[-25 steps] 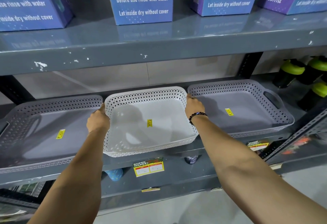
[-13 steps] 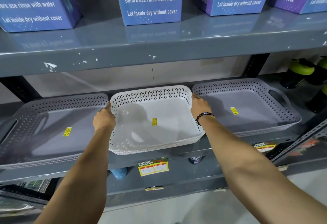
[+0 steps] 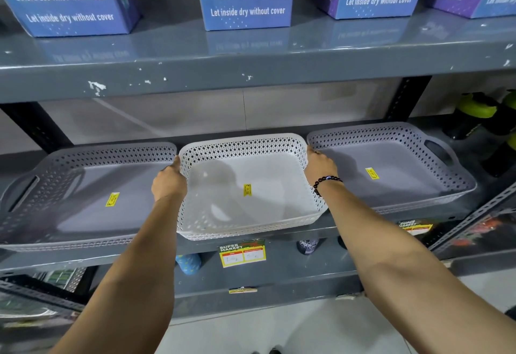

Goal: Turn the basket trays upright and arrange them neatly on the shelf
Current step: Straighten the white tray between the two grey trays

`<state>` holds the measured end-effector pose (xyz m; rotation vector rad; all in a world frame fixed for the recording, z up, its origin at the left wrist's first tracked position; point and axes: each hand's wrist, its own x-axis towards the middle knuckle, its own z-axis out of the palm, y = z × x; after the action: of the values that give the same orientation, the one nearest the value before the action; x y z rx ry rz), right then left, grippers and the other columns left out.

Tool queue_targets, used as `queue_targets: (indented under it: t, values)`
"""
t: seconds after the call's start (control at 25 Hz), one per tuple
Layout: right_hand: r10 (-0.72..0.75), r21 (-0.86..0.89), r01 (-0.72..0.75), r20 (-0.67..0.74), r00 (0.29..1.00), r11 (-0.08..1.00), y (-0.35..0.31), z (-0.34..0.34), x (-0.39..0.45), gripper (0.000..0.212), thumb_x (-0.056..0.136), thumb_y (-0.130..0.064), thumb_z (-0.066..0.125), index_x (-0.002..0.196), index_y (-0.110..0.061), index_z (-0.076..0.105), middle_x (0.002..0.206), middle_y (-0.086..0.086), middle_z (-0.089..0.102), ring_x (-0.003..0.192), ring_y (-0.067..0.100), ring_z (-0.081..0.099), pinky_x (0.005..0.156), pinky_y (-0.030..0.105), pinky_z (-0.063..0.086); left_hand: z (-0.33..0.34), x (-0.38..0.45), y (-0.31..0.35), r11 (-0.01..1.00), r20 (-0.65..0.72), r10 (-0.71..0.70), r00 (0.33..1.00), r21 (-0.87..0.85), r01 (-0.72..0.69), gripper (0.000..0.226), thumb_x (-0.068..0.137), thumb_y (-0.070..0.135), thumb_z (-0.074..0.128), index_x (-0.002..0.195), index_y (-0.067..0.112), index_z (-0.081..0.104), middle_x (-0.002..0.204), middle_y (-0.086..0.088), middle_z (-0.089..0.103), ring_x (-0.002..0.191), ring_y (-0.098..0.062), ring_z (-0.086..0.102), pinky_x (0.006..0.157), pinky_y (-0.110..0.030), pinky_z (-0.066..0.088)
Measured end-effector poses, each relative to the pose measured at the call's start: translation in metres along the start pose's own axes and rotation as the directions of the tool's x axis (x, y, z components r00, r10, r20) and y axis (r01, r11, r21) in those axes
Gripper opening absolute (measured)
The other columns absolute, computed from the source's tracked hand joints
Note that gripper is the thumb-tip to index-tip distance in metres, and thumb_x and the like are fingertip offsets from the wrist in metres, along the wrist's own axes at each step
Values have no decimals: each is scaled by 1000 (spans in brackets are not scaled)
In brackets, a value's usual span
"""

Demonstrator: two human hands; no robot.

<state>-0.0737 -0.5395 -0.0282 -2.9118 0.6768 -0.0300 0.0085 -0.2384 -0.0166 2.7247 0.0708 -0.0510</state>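
The grey metal shelf [image 3: 279, 244] carried three upright basket trays: grey tray [image 3: 83, 200] left, white tray [image 3: 251, 186] centre, grey tray [image 3: 396, 169] right. The left hand [image 3: 169, 183] and right hand [image 3: 319, 165] clamped the white tray's side walls.

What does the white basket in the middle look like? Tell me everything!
The white plastic basket tray is a shallow rounded rectangle with diamond-holed walls and a smooth floor bearing a yellow sticker. It stands upright on the grey metal shelf, between two grey trays. The left hand and right hand hold its sides.
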Motion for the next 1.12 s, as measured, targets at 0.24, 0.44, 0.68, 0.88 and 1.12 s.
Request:
queue_targets:
  t: [0.24, 0.44, 0.68, 0.88, 1.12]
  values:
    - [-3, 14, 3, -1, 1000, 1000, 1, 0, 0, 58, 89, 8, 37, 145, -3, 28, 126, 24, 57, 106, 36, 63, 82, 42, 54, 1, 1, 1, 1000, -1, -17, 1000, -16, 17, 63, 92, -3, 32, 148, 27, 31, 123, -22, 61, 106, -40, 59, 83, -43, 51]
    - [2, 25, -2, -13, 1000, 1000, 1, -1, 1, 56, 88, 8, 38, 143, -2, 30, 124, 24, 58, 106, 36, 64, 82, 42, 54, 2, 3, 5, 999, 4, -32, 999, -31, 32, 63, 92, -3, 33, 148, 26, 30, 126, -22, 60, 109, -41, 58, 85, -44, 50]
    - [10, 39, -10, -17, 1000, 999, 1, 0, 1, 55, 88, 9, 38, 141, -1, 32, 122, 24, 60, 106, 37, 64, 83, 43, 54, 3, 3, 6, 998, 1, -50, 999, -39, 50, 61, 93, -1, 34, 148, 26, 31, 128, -24, 58, 111, -42, 57, 87, -44, 49]
    - [25, 47, -24, -17, 1000, 999, 0, -1, 0, 52, 89, 8, 39, 140, -1, 33, 120, 24, 61, 105, 36, 64, 81, 41, 54, 2, 2, 7, 999, -2, -39, 999, -31, 39, 61, 93, -2, 33, 148, 26, 31, 127, -25, 58, 110, -43, 57, 86, -45, 49]
    - [36, 69, -35, -17, 999, 997, -4, -3, 1, 49, 90, 7, 39, 139, 1, 35, 119, 26, 61, 104, 37, 64, 82, 40, 55, 2, 2, 7, 999, -3, -38, 999, -30, 38, 61, 94, -2, 33, 148, 26, 31, 126, -25, 59, 108, -42, 59, 84, -44, 49]
